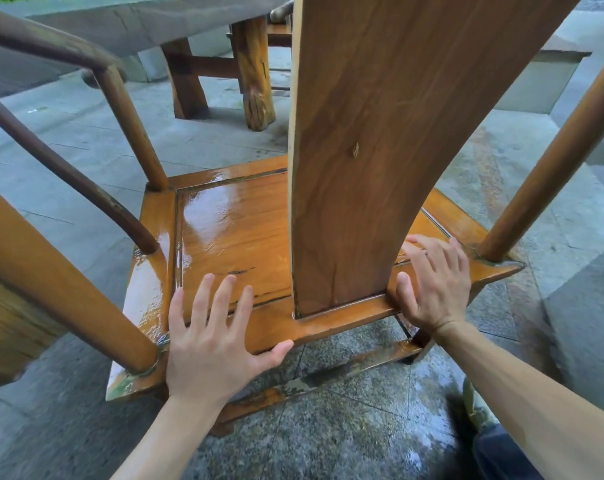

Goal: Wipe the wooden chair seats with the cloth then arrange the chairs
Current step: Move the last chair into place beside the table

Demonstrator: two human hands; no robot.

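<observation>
The wooden chair (245, 230) stands on wet stone paving (345, 427), its seat glossy with water; the left hand (210, 344) lies flat on the seat's back edge, fingers spread wide. The right hand (432, 282) rests beside the backrest (380, 150), fingers straight; no cloth shows.

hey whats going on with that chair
A person stands behind a wooden chair with both hands flat on the back edge of its seat. The left hand and right hand sit either side of the back splat, fingers straight. The seat shines wet. No cloth is in view. A wooden table stands ahead.
</observation>
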